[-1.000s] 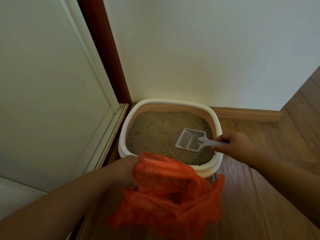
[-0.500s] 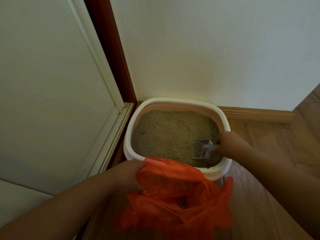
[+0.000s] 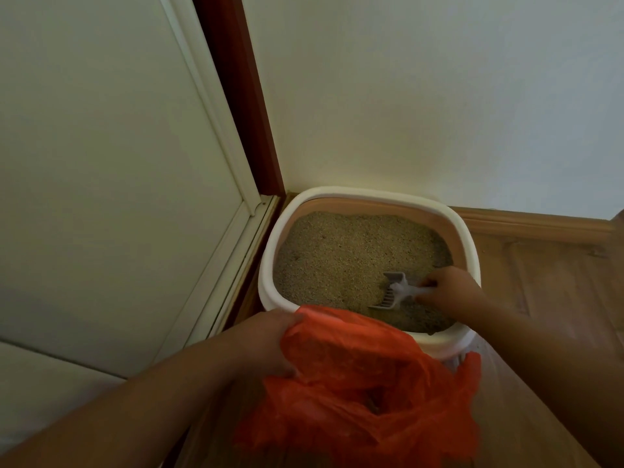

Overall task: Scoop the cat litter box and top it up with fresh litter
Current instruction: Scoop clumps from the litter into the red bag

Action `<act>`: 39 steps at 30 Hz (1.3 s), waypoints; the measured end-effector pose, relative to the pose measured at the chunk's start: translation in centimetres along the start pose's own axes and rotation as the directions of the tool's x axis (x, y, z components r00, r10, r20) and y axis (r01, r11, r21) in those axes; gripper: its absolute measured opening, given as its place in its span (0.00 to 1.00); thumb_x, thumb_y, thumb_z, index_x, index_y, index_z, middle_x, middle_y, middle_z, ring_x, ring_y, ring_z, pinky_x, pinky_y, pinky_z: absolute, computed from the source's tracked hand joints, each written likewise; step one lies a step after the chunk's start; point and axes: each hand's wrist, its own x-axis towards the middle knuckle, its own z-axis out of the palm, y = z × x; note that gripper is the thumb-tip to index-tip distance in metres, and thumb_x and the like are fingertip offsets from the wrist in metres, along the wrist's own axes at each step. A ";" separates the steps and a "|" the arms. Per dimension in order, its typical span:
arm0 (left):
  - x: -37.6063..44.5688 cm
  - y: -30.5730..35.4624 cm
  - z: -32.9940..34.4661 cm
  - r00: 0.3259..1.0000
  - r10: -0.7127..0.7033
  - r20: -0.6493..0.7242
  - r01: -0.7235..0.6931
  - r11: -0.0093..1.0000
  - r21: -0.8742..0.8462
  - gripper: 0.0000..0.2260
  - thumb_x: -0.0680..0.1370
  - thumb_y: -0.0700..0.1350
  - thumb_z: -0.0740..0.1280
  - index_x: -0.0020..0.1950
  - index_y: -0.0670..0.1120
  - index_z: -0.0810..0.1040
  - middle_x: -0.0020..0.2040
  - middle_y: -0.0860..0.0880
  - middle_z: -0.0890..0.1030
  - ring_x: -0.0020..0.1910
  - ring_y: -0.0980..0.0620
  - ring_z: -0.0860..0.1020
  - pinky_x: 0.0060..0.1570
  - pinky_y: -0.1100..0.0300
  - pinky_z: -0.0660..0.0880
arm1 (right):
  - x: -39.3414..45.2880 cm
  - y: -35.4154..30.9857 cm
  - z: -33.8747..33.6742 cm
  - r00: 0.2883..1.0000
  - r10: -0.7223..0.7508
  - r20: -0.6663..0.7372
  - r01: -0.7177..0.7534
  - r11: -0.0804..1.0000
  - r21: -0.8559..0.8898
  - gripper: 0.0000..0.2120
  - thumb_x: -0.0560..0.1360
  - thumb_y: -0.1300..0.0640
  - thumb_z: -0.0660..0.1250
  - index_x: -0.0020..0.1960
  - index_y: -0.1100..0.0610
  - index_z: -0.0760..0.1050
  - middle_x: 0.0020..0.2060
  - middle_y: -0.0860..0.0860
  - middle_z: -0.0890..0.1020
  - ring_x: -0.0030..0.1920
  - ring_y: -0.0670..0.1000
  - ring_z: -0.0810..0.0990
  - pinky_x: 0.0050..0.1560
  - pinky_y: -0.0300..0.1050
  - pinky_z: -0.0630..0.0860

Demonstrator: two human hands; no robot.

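A white litter box [image 3: 266,265] with a pinkish inner wall stands in the corner, filled with tan litter [image 3: 341,258]. My right hand [image 3: 449,292] grips the handle of a white slotted scoop [image 3: 393,293], whose head is tipped on edge and dug into the litter at the box's near right side. My left hand [image 3: 270,342] holds the rim of an orange plastic bag [image 3: 364,393], which hangs open just in front of the box and hides its near edge.
A white wall rises behind the box, with a wooden skirting board [image 3: 526,224] at its foot. A white door panel [image 3: 101,163] and dark red frame [image 3: 243,113] stand to the left. Wooden floor [image 3: 540,275] extends to the right.
The scoop has dropped from above the litter and turned on edge into it at the near right. The view has moved closer to the box. The bag stays in my left hand.
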 end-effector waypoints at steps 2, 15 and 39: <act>0.0 -0.1 -0.1 1.000 0.002 -0.008 -0.002 1.000 -0.003 0.45 0.69 0.53 0.81 0.81 0.54 0.60 0.76 0.51 0.68 0.72 0.53 0.70 0.65 0.65 0.66 | 0.4 -0.6 0.7 1.000 -0.003 0.000 0.003 1.000 0.016 0.10 0.74 0.50 0.76 0.50 0.54 0.84 0.41 0.50 0.82 0.40 0.47 0.79 0.37 0.39 0.74; 0.3 -1.1 -1.3 0.995 -0.001 -0.102 -0.002 1.000 -0.031 0.45 0.68 0.53 0.81 0.79 0.56 0.61 0.73 0.51 0.70 0.70 0.53 0.71 0.67 0.60 0.69 | 3.8 -7.3 4.0 1.000 -0.027 -0.008 0.028 0.977 0.212 0.06 0.75 0.54 0.75 0.50 0.55 0.85 0.36 0.49 0.83 0.31 0.46 0.76 0.28 0.38 0.69; 0.6 -2.0 -1.7 0.986 -0.006 -0.165 -0.007 0.997 -0.080 0.42 0.69 0.52 0.80 0.78 0.58 0.62 0.73 0.55 0.68 0.71 0.55 0.69 0.68 0.60 0.67 | 10.2 -12.3 8.7 0.997 0.057 0.048 -0.074 0.798 0.598 0.16 0.75 0.59 0.75 0.63 0.56 0.82 0.39 0.55 0.84 0.32 0.50 0.75 0.32 0.45 0.74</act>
